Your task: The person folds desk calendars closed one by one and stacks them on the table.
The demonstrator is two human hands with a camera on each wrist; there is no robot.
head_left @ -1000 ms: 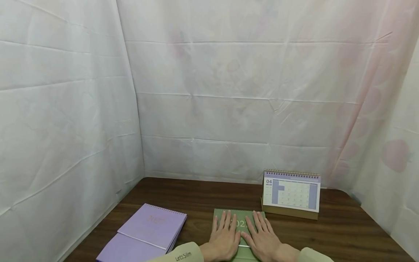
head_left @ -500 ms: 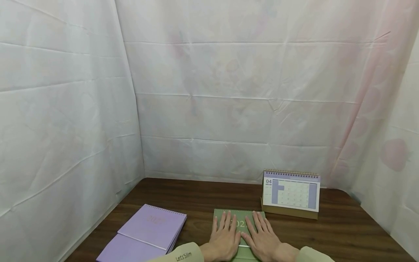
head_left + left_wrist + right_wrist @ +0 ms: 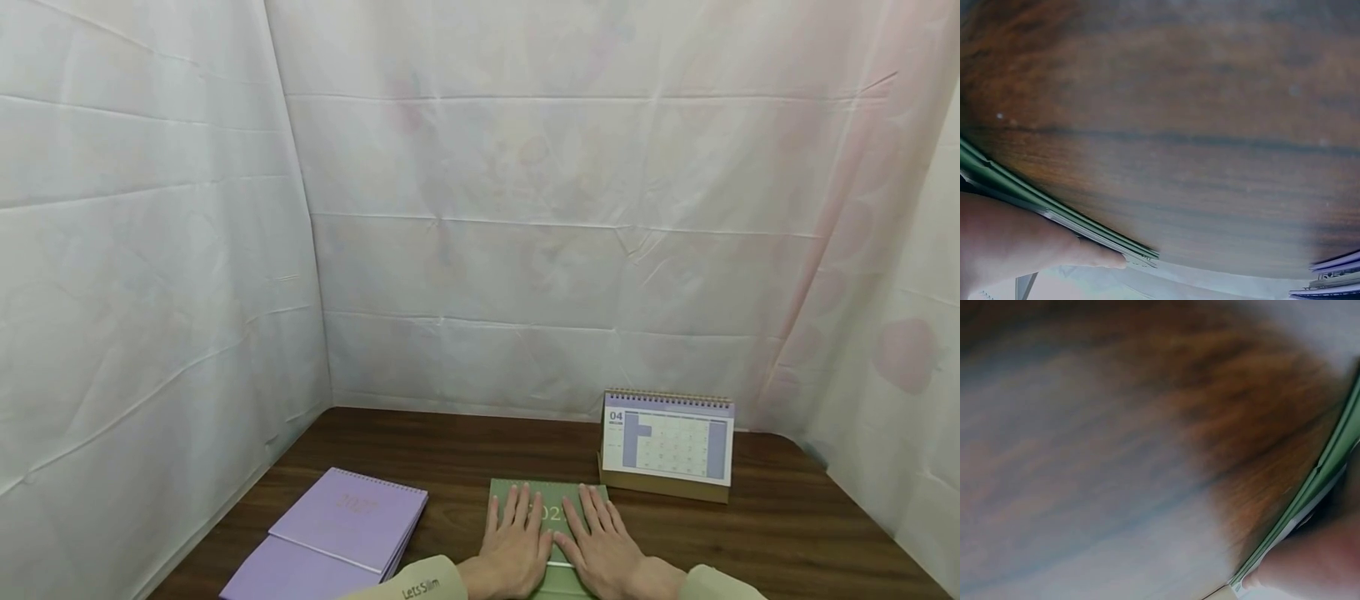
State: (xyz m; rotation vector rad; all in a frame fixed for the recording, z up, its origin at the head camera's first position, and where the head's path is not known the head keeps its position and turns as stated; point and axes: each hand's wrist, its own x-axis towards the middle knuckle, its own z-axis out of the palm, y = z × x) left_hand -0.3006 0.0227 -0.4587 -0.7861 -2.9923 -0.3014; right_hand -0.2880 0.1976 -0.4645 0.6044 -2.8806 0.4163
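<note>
A green desk calendar (image 3: 553, 493) with gold numerals on its cover lies flat at the near middle of the table. My left hand (image 3: 513, 542) rests on its left half, fingers straight and pointing away from me. On the right half lies my right hand (image 3: 602, 542), its fingers also straight and slightly spread. The thumbs nearly meet over the cover. In the left wrist view, part of my left hand (image 3: 1016, 244) lies against the green calendar (image 3: 1066, 209). The right wrist view catches part of my right hand (image 3: 1310, 559) beside the calendar's green edge (image 3: 1310, 487).
A purple desk calendar (image 3: 348, 521) lies folded flat at the left of the dark wooden table (image 3: 457, 433). Another calendar (image 3: 667, 442), its page marked 04, stands upright at the back right. White curtains (image 3: 480, 267) enclose the table at the back and sides.
</note>
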